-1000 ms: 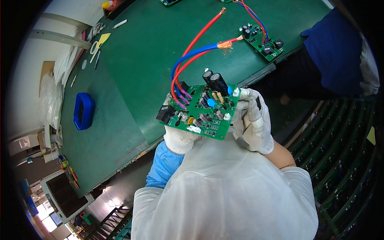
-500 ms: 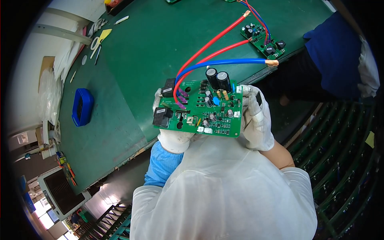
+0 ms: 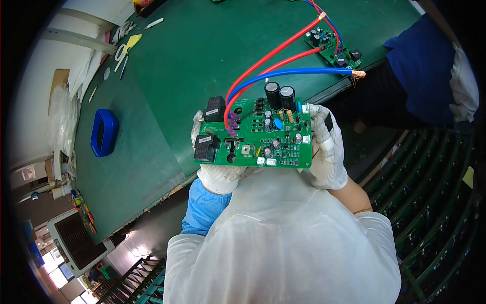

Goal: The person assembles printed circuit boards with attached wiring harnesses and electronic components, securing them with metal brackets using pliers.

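Between my two gloved hands I hold a green circuit board (image 3: 253, 137), its component side facing up. Black relays, tall black capacitors and small white connectors stand on it. Two red wires (image 3: 273, 50) and a blue wire (image 3: 304, 72) rise from its left part and reach to the upper right, their bare copper ends showing. My left hand (image 3: 218, 177), in a white glove with a blue sleeve, grips the left end, partly hidden under the board. My right hand (image 3: 328, 147), also in a white glove, is closed on the right edge.
A second wired circuit board (image 3: 334, 48) lies by the right edge of the green table (image 3: 167, 76). To the left are a blue tray (image 3: 105, 133), a yellow brush (image 3: 132, 43) and a pen (image 3: 124, 67). A person in blue (image 3: 430, 66) is at the right, above dark green racks (image 3: 430, 202).
The board has tilted slightly and shifted a little to the right. Its wire ends have swung farther right, and the blue one has also risen. Both hands keep their hold.
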Motion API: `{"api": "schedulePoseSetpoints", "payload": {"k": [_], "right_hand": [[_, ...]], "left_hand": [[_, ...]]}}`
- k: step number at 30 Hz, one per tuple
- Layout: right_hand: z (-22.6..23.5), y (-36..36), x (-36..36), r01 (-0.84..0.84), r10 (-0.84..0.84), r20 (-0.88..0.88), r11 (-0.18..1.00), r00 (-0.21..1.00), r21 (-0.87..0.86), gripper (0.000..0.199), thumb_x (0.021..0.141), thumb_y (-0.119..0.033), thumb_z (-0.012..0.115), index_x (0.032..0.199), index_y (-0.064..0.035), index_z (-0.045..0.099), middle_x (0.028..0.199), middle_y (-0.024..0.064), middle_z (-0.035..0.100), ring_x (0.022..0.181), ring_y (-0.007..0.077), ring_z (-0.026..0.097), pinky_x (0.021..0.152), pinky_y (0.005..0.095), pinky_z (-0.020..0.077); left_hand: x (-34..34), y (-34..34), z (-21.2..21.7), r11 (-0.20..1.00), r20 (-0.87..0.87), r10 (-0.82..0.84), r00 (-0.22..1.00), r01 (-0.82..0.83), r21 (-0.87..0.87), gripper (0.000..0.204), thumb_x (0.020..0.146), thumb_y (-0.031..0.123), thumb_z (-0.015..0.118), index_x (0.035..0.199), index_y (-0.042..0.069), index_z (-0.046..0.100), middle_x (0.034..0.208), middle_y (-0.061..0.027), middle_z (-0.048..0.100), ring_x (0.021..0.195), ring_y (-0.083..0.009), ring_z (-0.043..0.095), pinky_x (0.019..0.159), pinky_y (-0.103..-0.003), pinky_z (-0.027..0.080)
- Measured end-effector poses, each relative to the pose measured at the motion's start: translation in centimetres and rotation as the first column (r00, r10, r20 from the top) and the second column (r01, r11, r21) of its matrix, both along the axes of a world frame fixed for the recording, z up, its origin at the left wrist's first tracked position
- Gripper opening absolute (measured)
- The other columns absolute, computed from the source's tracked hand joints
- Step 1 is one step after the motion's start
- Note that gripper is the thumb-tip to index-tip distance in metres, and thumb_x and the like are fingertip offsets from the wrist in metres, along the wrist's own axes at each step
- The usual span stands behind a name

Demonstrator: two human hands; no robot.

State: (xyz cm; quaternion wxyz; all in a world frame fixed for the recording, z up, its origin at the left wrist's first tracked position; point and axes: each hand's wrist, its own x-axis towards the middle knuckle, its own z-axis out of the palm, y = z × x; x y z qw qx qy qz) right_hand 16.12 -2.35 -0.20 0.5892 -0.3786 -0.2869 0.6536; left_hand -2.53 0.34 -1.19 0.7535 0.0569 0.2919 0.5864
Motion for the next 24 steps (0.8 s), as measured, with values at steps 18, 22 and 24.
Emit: {"api": "schedulePoseSetpoints", "payload": {"k": [18,22,24], "right_hand": [[-0.4,0.2,0.3,-0.014,0.011,-0.057,0.999,0.998,-0.044,0.030,0.096,-0.032,0.047,0.112,-0.0069,0.049,0.105,0.0051,0.059,0.098,0.0130,0.060,0.082,0.0294,0.0527],[-0.6,0.3,0.3,0.008,-0.008,-0.017,1.000,1.000,-0.016,0.030,0.096,-0.032,0.047,0.114,-0.0076,0.049,0.106,0.0051,0.059,0.097,0.0129,0.061,0.080,0.0289,0.0535],[-0.7,0.3,0.3,0.007,-0.007,0.006,0.999,1.000,-0.035,0.030,0.097,-0.031,0.046,0.115,-0.0077,0.049,0.106,0.0057,0.060,0.098,0.0133,0.061,0.080,0.0293,0.0541]], "left_hand": [[1.0,-1.0,0.1,0.904,-0.486,0.027,0.873,0.186,0.385,0.040,0.097,0.028,0.036,0.126,0.001,0.039,0.122,-0.0206,0.053,0.109,-0.0297,0.057,0.089,-0.045,0.051],[0.8,-0.8,-0.1,0.775,-0.862,0.254,0.439,0.441,0.453,0.039,0.096,0.027,0.039,0.125,0.001,0.040,0.122,-0.0205,0.054,0.108,-0.0296,0.058,0.088,-0.045,0.051],[0.8,-0.7,0.0,0.811,-0.754,0.156,0.638,0.354,0.467,0.038,0.095,0.025,0.041,0.125,0.001,0.040,0.121,-0.0205,0.054,0.108,-0.0296,0.058,0.088,-0.044,0.052]]}}
